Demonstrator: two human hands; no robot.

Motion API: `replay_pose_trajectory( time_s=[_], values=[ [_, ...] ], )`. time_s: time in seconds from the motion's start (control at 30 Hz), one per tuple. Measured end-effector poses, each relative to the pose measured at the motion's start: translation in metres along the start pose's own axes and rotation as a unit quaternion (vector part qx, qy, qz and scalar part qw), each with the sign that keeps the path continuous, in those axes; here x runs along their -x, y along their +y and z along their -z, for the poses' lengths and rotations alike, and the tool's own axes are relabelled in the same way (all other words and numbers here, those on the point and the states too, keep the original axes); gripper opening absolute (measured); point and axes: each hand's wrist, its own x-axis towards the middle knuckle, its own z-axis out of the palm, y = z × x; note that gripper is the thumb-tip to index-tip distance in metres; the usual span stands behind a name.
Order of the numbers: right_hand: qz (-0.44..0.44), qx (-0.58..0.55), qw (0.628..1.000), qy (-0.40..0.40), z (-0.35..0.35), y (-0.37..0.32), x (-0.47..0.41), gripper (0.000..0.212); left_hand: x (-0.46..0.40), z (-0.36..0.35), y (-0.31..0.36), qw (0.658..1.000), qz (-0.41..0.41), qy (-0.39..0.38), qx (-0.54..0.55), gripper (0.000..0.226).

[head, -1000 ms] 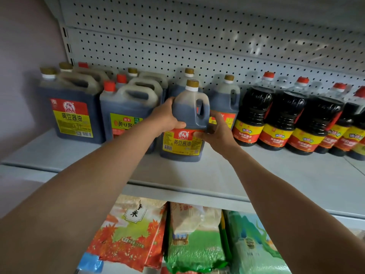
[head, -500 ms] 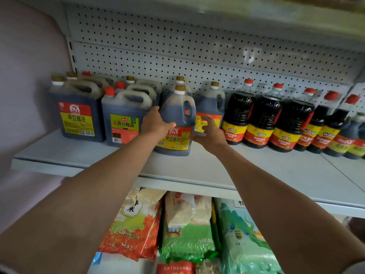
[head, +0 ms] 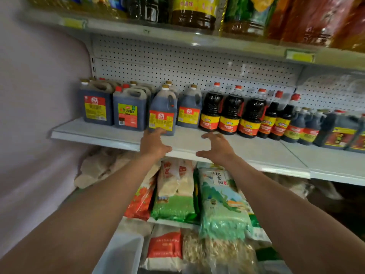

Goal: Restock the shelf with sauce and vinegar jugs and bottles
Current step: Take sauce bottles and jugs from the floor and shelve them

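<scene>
A white shelf (head: 110, 135) with a pegboard back is carrying a long row of dark sauce containers, and another shelf above it is holding blurred oil bottles (head: 192, 11). Below, bags of rice (head: 221, 196) are standing and lying packed together in green, red and white wrapping.

On the left of the row, two big square jugs (head: 95, 105) are standing side by side against the wall end, with more jugs showing behind them. To their right, a row of round red-capped bottles (head: 230, 113) is running off toward the far right, each touching the next.

Between those groups, the handled jug (head: 163, 113) with the red and yellow label is standing upright on the shelf, slightly in front of its twin (head: 189, 111) just beside it.

The left hand (head: 155, 144) is hanging low in front of that jug, fingers (head: 160, 132) spread apart and reaching up to its base; whether they are touching it is hard to tell. The right hand (head: 217, 147) is hovering over the bare shelf front, fingers apart and loosely curved, gripping nothing.
</scene>
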Motion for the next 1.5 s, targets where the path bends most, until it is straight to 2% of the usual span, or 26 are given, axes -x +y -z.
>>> replay_pose_trajectory(
  time_s=[0.1, 0.2, 0.33, 0.7, 0.97, 1.13, 1.27, 1.5],
  values=[
    [0.006, 0.016, 0.999, -0.030, 0.009, 0.011, 0.062, 0.071, 0.066, -0.002, 0.006, 1.000, -0.002, -0.005, -0.022, 0.065],
    [-0.009, 0.017, 0.999, -0.047, 0.011, 0.022, 0.116, 0.071, 0.124, -0.006, 0.005, 1.000, -0.005, -0.017, 0.000, 0.064],
    [-0.027, 0.024, 0.997, -0.063, 0.008, 0.037, 0.177, 0.073, 0.186, -0.016, 0.002, 0.998, 0.021, -0.049, -0.017, 0.070],
    [-0.130, 0.001, 0.985, -0.111, -0.039, 0.071, 0.320, 0.070, 0.296, -0.053, -0.027, 0.985, 0.037, -0.164, -0.042, 0.069],
    [-0.239, -0.033, 0.949, -0.203, -0.142, 0.097, 0.433, 0.064, 0.385, -0.104, -0.125, 0.960, 0.084, -0.260, -0.067, 0.069],
    [-0.286, -0.048, 0.924, -0.247, -0.206, 0.124, 0.519, 0.049, 0.459, -0.151, -0.189, 0.933, 0.139, -0.330, -0.037, 0.062],
    [-0.334, -0.064, 0.904, -0.258, -0.258, 0.158, 0.564, 0.050, 0.495, -0.194, -0.230, 0.911, 0.181, -0.369, -0.041, 0.062],
    [-0.437, -0.147, 0.843, -0.279, -0.382, 0.241, 0.639, 0.052, 0.567, -0.305, -0.314, 0.884, 0.223, -0.409, -0.046, 0.058]
  ],
)
